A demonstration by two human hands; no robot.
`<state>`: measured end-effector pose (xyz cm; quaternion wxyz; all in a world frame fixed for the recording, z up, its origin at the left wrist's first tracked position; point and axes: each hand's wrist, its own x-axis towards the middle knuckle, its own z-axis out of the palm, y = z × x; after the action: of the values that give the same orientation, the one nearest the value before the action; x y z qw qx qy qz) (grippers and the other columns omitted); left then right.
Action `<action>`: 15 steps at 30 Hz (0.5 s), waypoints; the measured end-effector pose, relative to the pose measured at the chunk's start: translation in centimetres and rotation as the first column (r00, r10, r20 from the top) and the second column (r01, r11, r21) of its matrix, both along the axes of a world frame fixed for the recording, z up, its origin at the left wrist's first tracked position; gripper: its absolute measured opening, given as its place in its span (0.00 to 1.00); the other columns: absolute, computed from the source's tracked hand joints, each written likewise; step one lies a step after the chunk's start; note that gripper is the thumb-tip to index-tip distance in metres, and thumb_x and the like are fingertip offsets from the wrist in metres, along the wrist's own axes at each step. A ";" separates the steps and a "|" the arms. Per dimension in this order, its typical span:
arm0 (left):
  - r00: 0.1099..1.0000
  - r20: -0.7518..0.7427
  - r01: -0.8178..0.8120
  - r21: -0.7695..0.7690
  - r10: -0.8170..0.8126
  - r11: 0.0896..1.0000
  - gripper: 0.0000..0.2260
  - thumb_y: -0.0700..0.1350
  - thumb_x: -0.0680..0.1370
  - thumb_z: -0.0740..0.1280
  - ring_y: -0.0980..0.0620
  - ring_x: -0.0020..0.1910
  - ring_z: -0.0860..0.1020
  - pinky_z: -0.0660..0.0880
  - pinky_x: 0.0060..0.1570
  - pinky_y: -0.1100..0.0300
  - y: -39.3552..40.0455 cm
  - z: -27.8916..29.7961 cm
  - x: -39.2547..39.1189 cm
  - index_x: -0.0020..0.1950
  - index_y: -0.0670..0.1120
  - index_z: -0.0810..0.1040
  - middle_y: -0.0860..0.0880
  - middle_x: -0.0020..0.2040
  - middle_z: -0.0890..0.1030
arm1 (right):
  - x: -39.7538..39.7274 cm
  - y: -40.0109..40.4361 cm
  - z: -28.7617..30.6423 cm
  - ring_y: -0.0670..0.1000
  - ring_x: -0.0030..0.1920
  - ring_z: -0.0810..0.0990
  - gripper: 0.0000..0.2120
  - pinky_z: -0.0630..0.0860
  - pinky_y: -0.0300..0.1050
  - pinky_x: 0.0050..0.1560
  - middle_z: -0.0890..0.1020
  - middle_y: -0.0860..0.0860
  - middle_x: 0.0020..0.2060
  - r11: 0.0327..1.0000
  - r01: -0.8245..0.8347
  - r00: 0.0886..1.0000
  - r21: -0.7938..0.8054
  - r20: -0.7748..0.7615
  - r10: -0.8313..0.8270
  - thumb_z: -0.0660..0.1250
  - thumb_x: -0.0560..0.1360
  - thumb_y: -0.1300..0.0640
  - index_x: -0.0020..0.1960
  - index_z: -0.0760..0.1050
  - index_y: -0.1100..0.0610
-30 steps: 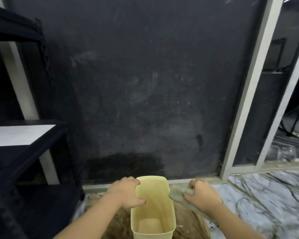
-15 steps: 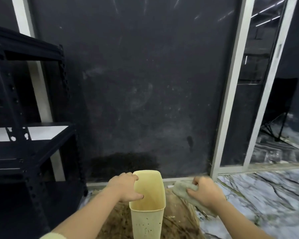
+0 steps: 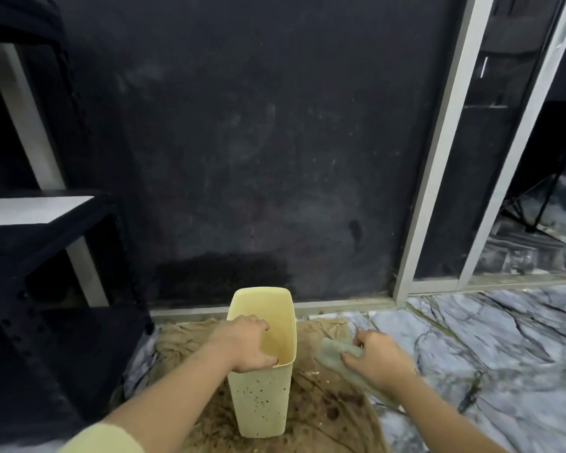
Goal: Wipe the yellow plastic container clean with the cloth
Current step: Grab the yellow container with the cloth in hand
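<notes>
Head view: yellow plastic container (image 3: 261, 380), lower centre, upright on a stained brown mat (image 3: 324, 413).
I note left hand (image 3: 242, 346) gripping its rim to steady it; right hand (image 3: 378, 364) clutching the cloth (image 3: 332, 353) beside it, ready to wipe.

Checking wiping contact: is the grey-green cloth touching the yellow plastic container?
Apart. The head view shows brown mat between the grey-green cloth, held by the right hand, and the yellow plastic container.

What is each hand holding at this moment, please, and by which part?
The left hand grips the yellow container by its left rim, fingers hooked inside. The right hand grips the bunched grey-green cloth around its middle, clear of the container.
</notes>
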<state>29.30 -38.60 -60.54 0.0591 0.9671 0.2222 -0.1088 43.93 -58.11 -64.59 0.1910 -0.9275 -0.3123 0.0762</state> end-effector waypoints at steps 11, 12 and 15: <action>0.998 -0.058 0.017 -0.156 -0.027 0.988 0.33 0.61 0.71 0.64 0.50 0.70 0.66 0.66 0.67 0.54 3.2 -7.3 6.2 0.73 0.51 0.63 0.51 0.73 0.66 | 2.4 6.0 -10.0 0.52 0.43 0.76 0.16 0.70 0.44 0.40 0.72 0.47 0.37 0.988 0.055 0.973 0.144 -0.231 -0.020 0.63 0.70 0.42 0.30 0.61 0.47; 0.998 -0.056 0.014 -0.176 -0.025 0.984 0.33 0.61 0.71 0.64 0.50 0.71 0.66 0.66 0.67 0.55 3.6 -7.8 6.6 0.73 0.51 0.63 0.51 0.74 0.66 | 2.5 6.6 -10.7 0.51 0.42 0.75 0.17 0.69 0.43 0.38 0.71 0.45 0.35 0.985 0.042 0.971 0.168 -0.237 -0.001 0.64 0.70 0.43 0.29 0.61 0.46; 0.999 -0.039 0.011 -0.222 -0.020 0.975 0.32 0.62 0.71 0.63 0.51 0.72 0.65 0.65 0.68 0.56 4.3 -8.9 7.1 0.73 0.52 0.62 0.52 0.74 0.66 | 2.1 8.2 -12.3 0.48 0.38 0.72 0.18 0.68 0.43 0.39 0.69 0.45 0.32 0.967 0.057 0.958 0.250 -0.285 0.017 0.67 0.70 0.45 0.28 0.62 0.45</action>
<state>36.45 -34.32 -69.46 0.1613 0.9538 0.2023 -0.1530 46.00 -49.91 -76.92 0.3527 -0.8775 -0.2793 0.1659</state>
